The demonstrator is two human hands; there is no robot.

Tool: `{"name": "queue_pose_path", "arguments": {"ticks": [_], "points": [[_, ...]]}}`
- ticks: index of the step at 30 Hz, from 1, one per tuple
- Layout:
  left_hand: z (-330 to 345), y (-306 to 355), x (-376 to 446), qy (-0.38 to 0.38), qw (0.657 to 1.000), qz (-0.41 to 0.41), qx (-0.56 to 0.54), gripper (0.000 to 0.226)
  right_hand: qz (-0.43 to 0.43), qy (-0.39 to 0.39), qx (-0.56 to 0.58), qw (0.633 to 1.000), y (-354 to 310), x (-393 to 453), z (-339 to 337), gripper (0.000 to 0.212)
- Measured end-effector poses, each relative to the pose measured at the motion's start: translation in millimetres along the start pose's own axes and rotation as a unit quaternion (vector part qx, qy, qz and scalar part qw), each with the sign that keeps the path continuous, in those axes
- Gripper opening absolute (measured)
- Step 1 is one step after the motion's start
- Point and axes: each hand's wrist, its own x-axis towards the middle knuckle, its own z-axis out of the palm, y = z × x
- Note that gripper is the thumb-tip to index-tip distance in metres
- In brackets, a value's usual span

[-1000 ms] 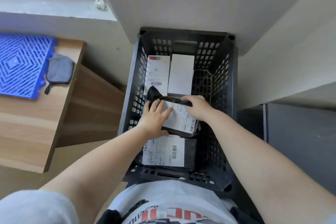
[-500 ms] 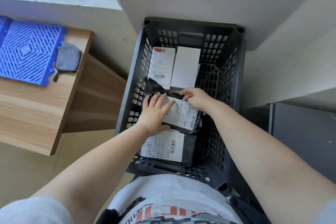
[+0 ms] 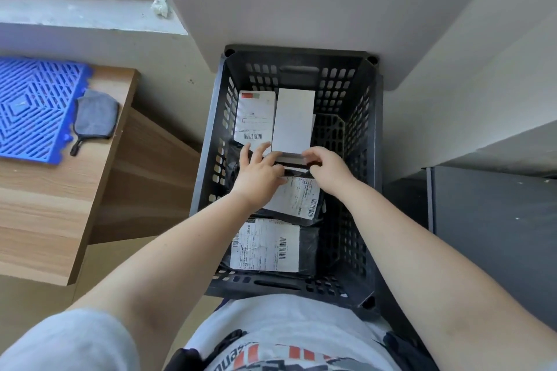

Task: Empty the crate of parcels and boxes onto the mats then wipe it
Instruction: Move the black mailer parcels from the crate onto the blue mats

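Reaching into crate point(image 3: 373, 141): both hands at near end of plain white box point(image 3: 294, 119), long axis running toward far wall. L hand point(image 3: 259, 173) fingers spread, touching; R hand point(image 3: 327, 167) fingers curled at near-right corner, grip unconfirmed. Both equally near.

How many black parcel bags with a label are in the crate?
2: one black bag in the middle under the hands, one black bag at the crate's near end. More may lie hidden underneath.

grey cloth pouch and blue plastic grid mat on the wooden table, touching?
Touching. The head view shows the grey cloth pouch overlapping the right edge of the blue plastic grid mat, no gap between them.
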Motion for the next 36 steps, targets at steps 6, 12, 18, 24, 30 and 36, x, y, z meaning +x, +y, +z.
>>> {"name": "queue_pose_path", "arguments": {"ticks": [6, 12, 18, 24, 30, 36], "points": [[-23.4, -12.7, -11.6, 0.117, 0.989, 0.034, -0.083, 0.016, -0.011, 0.050, 0.139, 0.989, -15.3, -10.3, -19.9, 0.028], [-76.8, -16.5, -10.0, 0.199, 0.968, -0.013, -0.152, 0.015, -0.001, 0.115, 0.290, 0.950, -35.3, -13.9, -44.7, 0.029], [-129.4, -22.2, -2.5, 0.237, 0.922, -0.108, -0.286, 0.016, 0.024, 0.156, 0.435, 0.886, -52.3, -29.8, -56.7, 0.033], [-165.3, -25.8, -9.9, 0.261, 0.848, -0.155, -0.434, 0.009, 0.024, 0.072, 0.601, 0.796, -81.0, -41.5, -45.0, 0.037], [-180.0, -28.0, -24.2, 0.275, 0.726, -0.190, -0.601, 0.007, 0.031, 0.003, 0.577, 0.816, -102.7, -47.4, -32.8, 0.055], [-177.1, -38.9, -40.2, 0.279, 0.654, -0.203, -0.673, 0.008, -0.013, -0.055, 0.538, 0.841, -120.5, -52.7, -28.3, 0.059]]}}
